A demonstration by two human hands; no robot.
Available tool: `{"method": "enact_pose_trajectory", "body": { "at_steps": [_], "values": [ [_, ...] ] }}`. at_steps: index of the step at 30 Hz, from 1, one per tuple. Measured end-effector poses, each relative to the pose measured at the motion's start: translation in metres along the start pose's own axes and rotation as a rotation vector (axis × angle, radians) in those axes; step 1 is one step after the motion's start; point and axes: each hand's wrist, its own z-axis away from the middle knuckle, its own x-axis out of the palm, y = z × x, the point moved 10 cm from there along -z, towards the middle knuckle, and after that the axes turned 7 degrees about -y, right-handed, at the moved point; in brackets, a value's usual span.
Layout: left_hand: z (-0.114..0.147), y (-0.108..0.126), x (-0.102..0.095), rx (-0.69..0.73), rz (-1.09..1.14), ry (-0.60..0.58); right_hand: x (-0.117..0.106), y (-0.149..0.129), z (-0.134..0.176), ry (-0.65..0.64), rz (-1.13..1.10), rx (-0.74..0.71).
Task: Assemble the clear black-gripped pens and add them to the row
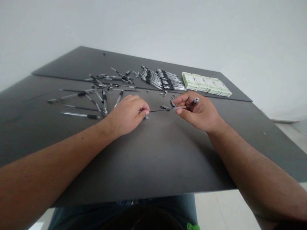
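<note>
A thin pen refill (161, 110), dark along most of its length and pale at the right end, stretches between my hands above the table. My left hand (130, 113) is closed, pinching its dark end between thumb and fingers. The pale end lies between the thumb and fingers of my right hand (198, 111). A round grey pen end (195, 100) also sticks out of that right hand; the rest of this pen is hidden by the fingers. Small dark pen parts (165, 107) lie on the table just behind the refill.
Loose pens, barrels and refills (96, 92) are scattered on the grey table (153, 159) to the left. Farther back lie rows of pens with black grips (165, 80). Beside them, pale green boxes (206, 83) stand at the right. A wall (153, 28) rises behind the table.
</note>
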Motion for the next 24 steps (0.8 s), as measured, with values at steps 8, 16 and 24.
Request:
{"method": "enact_pose_trajectory", "body": {
  "at_steps": [8, 16, 24],
  "values": [
    [0.002, 0.000, -0.001, -0.004, -0.013, 0.006, -0.005, -0.007, 0.004, 0.074, 0.192, 0.000],
    [0.009, -0.017, -0.012, -0.206, 0.260, 0.100, -0.001, 0.003, 0.002, 0.110, 0.129, 0.056],
    [0.013, -0.034, 0.000, -0.278, 0.778, 0.209, 0.011, 0.005, 0.000, -0.014, 0.188, 0.018]
  ]
}}
